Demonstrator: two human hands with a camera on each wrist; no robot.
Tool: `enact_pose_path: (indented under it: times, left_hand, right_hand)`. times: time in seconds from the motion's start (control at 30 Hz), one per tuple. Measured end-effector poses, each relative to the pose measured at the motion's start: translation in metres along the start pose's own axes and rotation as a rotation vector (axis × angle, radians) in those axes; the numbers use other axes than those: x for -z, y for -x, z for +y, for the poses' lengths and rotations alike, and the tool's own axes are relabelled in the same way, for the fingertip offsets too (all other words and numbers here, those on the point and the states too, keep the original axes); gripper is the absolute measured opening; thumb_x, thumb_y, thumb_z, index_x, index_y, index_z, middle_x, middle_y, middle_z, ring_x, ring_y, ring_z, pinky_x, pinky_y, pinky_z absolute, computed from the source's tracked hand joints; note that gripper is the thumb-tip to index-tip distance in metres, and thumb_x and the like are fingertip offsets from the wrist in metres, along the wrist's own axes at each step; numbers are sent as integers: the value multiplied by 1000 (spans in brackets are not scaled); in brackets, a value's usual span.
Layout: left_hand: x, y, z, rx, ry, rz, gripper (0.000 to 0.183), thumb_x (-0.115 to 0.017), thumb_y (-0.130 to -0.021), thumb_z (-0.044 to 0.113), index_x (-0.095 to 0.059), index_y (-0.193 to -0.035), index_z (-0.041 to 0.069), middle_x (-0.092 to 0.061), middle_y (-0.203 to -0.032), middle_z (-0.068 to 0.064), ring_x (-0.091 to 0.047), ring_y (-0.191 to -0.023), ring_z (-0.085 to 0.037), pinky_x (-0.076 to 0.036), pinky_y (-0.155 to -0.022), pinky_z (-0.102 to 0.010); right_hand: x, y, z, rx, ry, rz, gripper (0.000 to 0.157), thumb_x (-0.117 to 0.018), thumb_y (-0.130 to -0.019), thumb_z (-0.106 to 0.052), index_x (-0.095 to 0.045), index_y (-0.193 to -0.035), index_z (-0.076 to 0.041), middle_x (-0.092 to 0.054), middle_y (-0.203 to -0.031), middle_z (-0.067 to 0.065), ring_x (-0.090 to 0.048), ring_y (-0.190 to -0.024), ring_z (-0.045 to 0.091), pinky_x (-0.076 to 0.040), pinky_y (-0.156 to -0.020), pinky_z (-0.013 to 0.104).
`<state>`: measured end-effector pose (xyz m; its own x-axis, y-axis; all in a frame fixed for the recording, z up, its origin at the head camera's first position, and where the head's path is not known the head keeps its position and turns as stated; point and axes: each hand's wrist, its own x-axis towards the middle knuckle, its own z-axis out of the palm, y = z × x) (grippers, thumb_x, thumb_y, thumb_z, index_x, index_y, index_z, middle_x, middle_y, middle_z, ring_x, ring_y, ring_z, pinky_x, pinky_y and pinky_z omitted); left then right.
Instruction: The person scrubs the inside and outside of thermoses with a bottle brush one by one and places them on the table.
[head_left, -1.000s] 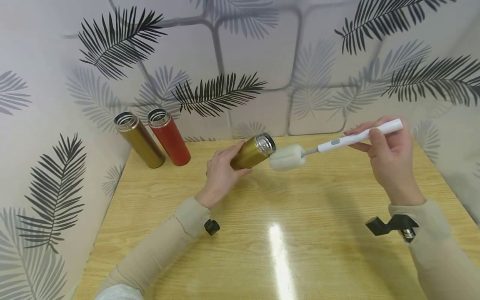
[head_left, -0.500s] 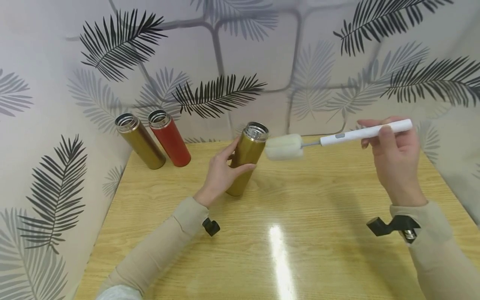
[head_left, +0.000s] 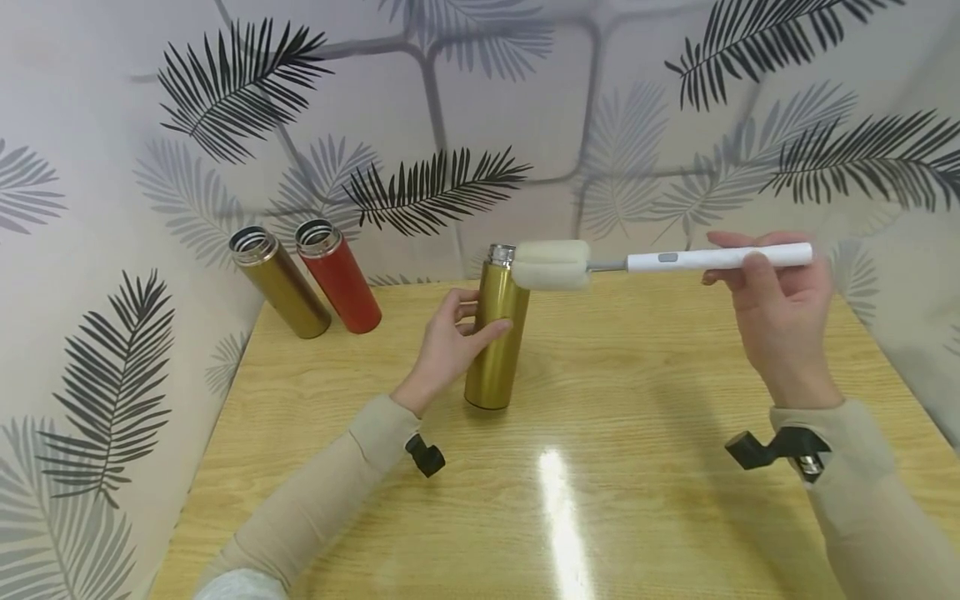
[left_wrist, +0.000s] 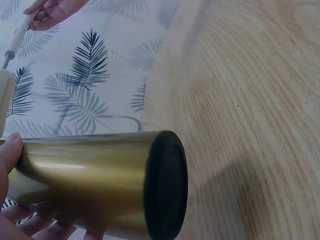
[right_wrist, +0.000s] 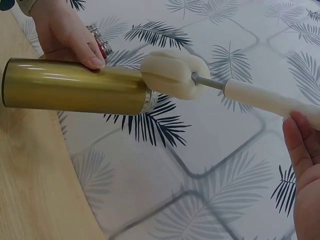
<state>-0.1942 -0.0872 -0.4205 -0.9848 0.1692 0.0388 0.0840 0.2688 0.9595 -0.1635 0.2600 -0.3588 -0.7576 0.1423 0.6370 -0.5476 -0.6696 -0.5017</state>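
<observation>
My left hand [head_left: 448, 342] grips a gold thermos bottle [head_left: 498, 333] round its middle, with the thumb across the front. The bottle is nearly upright, its uncapped steel mouth at the top. Its black base [left_wrist: 167, 186] faces the left wrist camera. In my right hand [head_left: 783, 308] is a sponge bottle brush [head_left: 718, 258], held level by its white handle. Its cream sponge head [right_wrist: 175, 74] lies at the bottle's neck, outside the mouth, and covers part of the rim. Whether sponge and rim touch, I cannot tell.
On the left of the wooden table [head_left: 360, 500] stand another gold thermos bottle [head_left: 283, 287] and a red one [head_left: 341, 279], both uncapped and side by side. A leaf-patterned wall covering [head_left: 517, 125] rises behind the table's back edge.
The held gold bottle has swung from leaning right, mouth toward the sponge, to nearly upright. The brush has risen, levelled out and shifted slightly left. The other two bottles stay put.
</observation>
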Motion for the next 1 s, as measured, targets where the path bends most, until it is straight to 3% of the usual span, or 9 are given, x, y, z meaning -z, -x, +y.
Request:
enact_pose_path:
  times: [0.17, 0.33, 0.47, 0.6, 0.73, 0.77, 0.83, 0.93, 1.0]
  left_hand:
    - [-1, -1, -1, 4, 28, -25, 52, -72, -100, 28, -51, -142, 6, -60, -139, -18, -64, -123, -34, -57, -98, -47]
    - [-1, -2, -3, 53, 87, -37, 50, -67, -104, 29, -50, -145, 7, -62, -138, -20, -67, -120, -36, -58, -97, -47]
    - [0, -3, -3, 87, 156, -35, 50, -66, -105, 26, -48, -146, 5, -62, -137, -23, -68, -118, -39, -59, -93, -48]
    - [1, -4, -2, 106, 186, -35, 50, -66, -105, 25, -48, -146, 5, -63, -136, -23, -68, -117, -39, -60, -87, -42]
    - [1, -4, -3, 121, 217, -39, 49, -66, -104, 24, -47, -146, 5, -63, -135, -22, -69, -113, -35, -60, -81, -37]
    - [1, -4, -3, 125, 225, -40, 49, -66, -104, 24, -47, -146, 6, -63, -135, -22, -69, -113, -34, -61, -82, -37]
    - [1, -4, -3, 134, 246, -43, 49, -67, -104, 24, -48, -146, 7, -63, -135, -21, -69, -113, -33, -61, -83, -40]
    - [1, -3, -4, 139, 263, -43, 50, -68, -103, 26, -49, -145, 8, -65, -136, -21, -68, -114, -33, -62, -85, -43]
    - [1, -4, -4, 140, 278, -44, 50, -69, -103, 26, -50, -146, 10, -65, -136, -21, -68, -115, -33, -61, -86, -45]
  right_hand:
    - [1, 3, 1, -31, 119, -39, 11, -54, -97, 20, -49, -106, 17, -69, -115, 37, -71, -95, 39, -60, -84, 43]
    - [4, 8, -1, -75, 369, -45, 15, -53, -92, 28, -50, -103, 19, -71, -114, 33, -75, -87, 34, -62, -83, 38]
    - [10, 12, -4, -118, 571, -89, 19, -62, -90, 24, -49, -104, 23, -75, -114, 23, -75, -84, 25, -63, -77, 30]
    - [22, 13, -3, -102, 857, -137, 24, -70, -87, 20, -55, -106, 22, -77, -111, 4, -73, -87, 11, -59, -76, 18]
    - [36, 15, 0, -42, 1207, -233, 29, -79, -79, 20, -65, -104, 13, -71, -109, -20, -65, -96, -4, -51, -83, 10]
    - [39, 16, 1, -29, 1281, -265, 29, -81, -80, 15, -67, -104, 9, -71, -106, -19, -62, -95, -6, -48, -83, 9]
    - [43, 17, 2, 15, 1404, -361, 21, -80, -92, -9, -69, -106, 4, -73, -103, -13, -61, -91, -5, -45, -82, 10]
    - [46, 17, 5, 68, 1486, -528, 45, -64, -102, -44, -71, -113, 0, -75, -101, 4, -64, -85, 6, -45, -78, 16]
    - [48, 16, 8, 94, 1495, -625, 59, -51, -103, -54, -72, -119, -2, -74, -102, 8, -64, -82, 15, -46, -75, 20]
